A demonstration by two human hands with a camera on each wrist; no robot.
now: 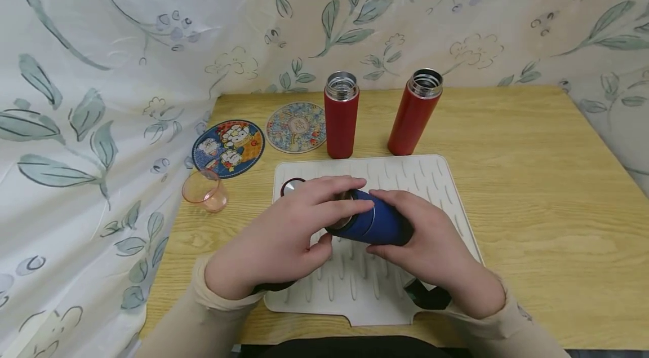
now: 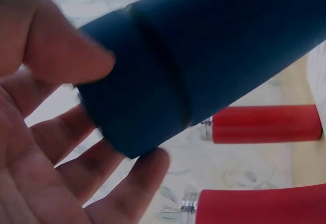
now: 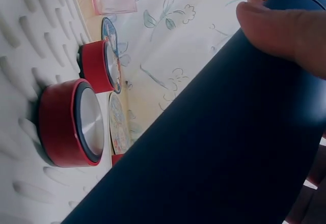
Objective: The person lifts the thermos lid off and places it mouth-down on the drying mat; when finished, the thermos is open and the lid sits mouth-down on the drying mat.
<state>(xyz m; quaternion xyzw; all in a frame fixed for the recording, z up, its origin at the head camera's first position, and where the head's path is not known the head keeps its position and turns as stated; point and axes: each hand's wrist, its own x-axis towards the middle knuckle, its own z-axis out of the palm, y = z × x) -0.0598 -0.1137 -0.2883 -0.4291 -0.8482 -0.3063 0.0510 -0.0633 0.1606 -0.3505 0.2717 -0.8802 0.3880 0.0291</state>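
A blue thermos [image 1: 389, 224] lies tilted between both hands, above a white ridged mat [image 1: 375, 304]. My right hand [image 1: 437, 237] grips its body near the base. Around the lid [image 2: 127, 86] at the other end, my left hand [image 1: 284, 242] curls its thumb and fingers; a dark seam parts this lid from the body. Two red lids, one nearer [image 3: 58, 124] and one farther [image 3: 96, 67], lie on the mat in the right wrist view. The left hand mostly hides them in the head view.
Behind the mat stand two lidless red thermoses, one left [image 1: 342, 124] and one right [image 1: 413, 118]. To the left are a blue patterned coaster [image 1: 220, 158], a pale patterned coaster [image 1: 296, 128] and a pink glass [image 1: 215, 197]. A leaf-patterned curtain [image 1: 284, 20] borders the wooden table [image 1: 537, 189].
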